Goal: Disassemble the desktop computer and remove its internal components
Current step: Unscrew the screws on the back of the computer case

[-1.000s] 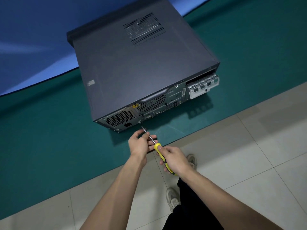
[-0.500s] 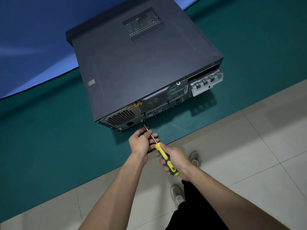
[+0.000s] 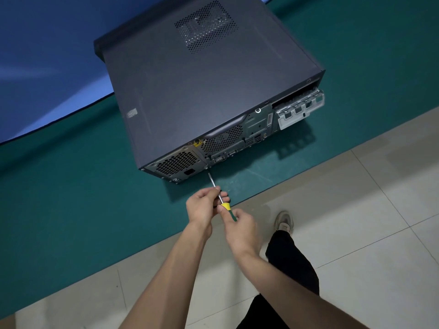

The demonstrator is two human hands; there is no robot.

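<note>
The right hand (image 3: 240, 230) is wrapped around the yellow-and-green handle of a slim steel-shafted screwdriver (image 3: 219, 197), fingers curled tight on the grip. The left hand (image 3: 204, 206) sits just ahead of it, its fingers and thumb pinching the bare metal shaft. The tip of the tool reaches up to the lower edge of the back panel, right beside the honeycomb grille of the power supply (image 3: 177, 163); whether it is seated in a screw I cannot tell.

The dark grey metal desktop computer case (image 3: 202, 91) lies flat on its side on a teal green mat (image 3: 59, 198), its back panel turned toward the person. A perforated vent patch (image 3: 206, 26) shows in the upper panel. A small pale sticker (image 3: 132, 113) is stuck near the left edge of that panel, its print too blurred to read. On the back, a small yellow warning label (image 3: 197, 144) sits above the power supply; no wording is legible. A round fan grille (image 3: 222, 141) and a row of ports follow to the right, then a silver slot bracket (image 3: 300, 109) swung outward.

The mat lies on a floor of pale beige tiles (image 3: 356, 210). A blue sheet (image 3: 47, 55) lies beyond the mat. One grey sneaker (image 3: 283, 222) and a black trouser leg (image 3: 292, 262) stand on the tiles.
</note>
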